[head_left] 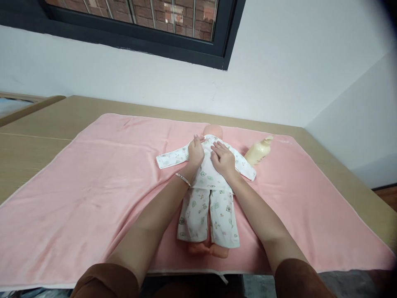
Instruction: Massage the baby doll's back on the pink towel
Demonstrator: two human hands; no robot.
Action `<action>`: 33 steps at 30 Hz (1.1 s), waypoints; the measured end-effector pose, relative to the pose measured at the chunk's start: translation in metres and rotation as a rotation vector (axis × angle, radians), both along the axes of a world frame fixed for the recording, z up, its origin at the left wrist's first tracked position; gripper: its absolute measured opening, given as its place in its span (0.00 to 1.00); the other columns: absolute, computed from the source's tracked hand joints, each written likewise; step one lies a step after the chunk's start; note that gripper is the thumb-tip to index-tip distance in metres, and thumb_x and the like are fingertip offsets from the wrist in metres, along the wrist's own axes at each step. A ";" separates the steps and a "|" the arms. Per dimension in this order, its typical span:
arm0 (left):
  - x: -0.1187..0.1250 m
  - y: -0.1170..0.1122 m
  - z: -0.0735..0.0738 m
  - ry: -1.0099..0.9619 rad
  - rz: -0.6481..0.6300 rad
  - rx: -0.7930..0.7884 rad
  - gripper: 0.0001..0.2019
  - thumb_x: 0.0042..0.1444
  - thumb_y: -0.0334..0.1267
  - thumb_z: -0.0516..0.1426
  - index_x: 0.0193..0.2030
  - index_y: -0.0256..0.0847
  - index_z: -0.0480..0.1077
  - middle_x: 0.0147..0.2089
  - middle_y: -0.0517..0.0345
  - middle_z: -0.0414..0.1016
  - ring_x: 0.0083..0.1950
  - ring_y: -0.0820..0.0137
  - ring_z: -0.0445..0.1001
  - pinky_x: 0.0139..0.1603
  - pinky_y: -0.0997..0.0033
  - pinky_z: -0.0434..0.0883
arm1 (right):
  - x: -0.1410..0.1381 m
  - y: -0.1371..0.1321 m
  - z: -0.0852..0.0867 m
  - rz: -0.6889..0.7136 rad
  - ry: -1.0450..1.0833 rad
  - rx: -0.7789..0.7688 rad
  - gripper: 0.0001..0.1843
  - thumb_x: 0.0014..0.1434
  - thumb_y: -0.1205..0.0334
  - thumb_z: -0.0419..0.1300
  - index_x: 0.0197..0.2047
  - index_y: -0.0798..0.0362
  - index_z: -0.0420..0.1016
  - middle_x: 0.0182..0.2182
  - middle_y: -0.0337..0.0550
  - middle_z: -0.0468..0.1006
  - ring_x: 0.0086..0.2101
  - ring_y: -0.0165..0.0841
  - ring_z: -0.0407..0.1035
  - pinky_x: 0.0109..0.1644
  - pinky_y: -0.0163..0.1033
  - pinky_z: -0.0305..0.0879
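A baby doll (213, 131) lies on its back on a pink towel (102, 174), dressed in a white printed top (238, 162) and matching trousers (211, 217). Its bare feet stick out near the table's front edge. My left hand (196, 151) rests on the doll's chest near the collar, fingers curled and pinching the top's fabric. My right hand (222, 159) lies beside it on the chest, fingers bent against the cloth. A thin bracelet (182, 179) circles my left wrist.
A cream pump bottle (259, 151) lies on its side on the towel, just right of the doll's sleeve. The towel covers a wooden table (37, 132) that stands against a white wall (279, 62) below a dark-framed window (149, 33).
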State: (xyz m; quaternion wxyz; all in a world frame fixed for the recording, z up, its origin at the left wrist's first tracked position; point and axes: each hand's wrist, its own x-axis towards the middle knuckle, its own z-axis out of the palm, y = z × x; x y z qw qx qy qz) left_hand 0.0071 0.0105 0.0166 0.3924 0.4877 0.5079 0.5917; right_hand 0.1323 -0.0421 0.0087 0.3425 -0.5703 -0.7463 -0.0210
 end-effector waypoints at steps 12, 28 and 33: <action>0.000 -0.004 -0.003 0.092 0.017 0.058 0.34 0.68 0.56 0.35 0.44 0.36 0.77 0.50 0.43 0.81 0.55 0.62 0.77 0.62 0.62 0.68 | 0.002 0.004 0.003 0.038 -0.053 -0.046 0.22 0.67 0.58 0.51 0.61 0.49 0.74 0.66 0.44 0.66 0.68 0.43 0.54 0.73 0.57 0.46; -0.009 -0.002 -0.017 0.569 -0.122 0.245 0.18 0.64 0.41 0.49 0.55 0.38 0.72 0.61 0.46 0.74 0.65 0.61 0.68 0.72 0.58 0.59 | 0.007 0.016 0.003 -0.164 0.094 -0.198 0.32 0.68 0.52 0.50 0.67 0.64 0.64 0.67 0.63 0.60 0.68 0.51 0.52 0.72 0.57 0.46; -0.012 -0.002 -0.017 0.658 -0.158 0.242 0.21 0.63 0.42 0.51 0.59 0.37 0.69 0.66 0.45 0.69 0.70 0.60 0.62 0.74 0.55 0.55 | 0.013 0.022 -0.002 -0.138 0.073 -0.160 0.29 0.69 0.52 0.49 0.65 0.61 0.66 0.66 0.60 0.64 0.67 0.48 0.55 0.72 0.56 0.48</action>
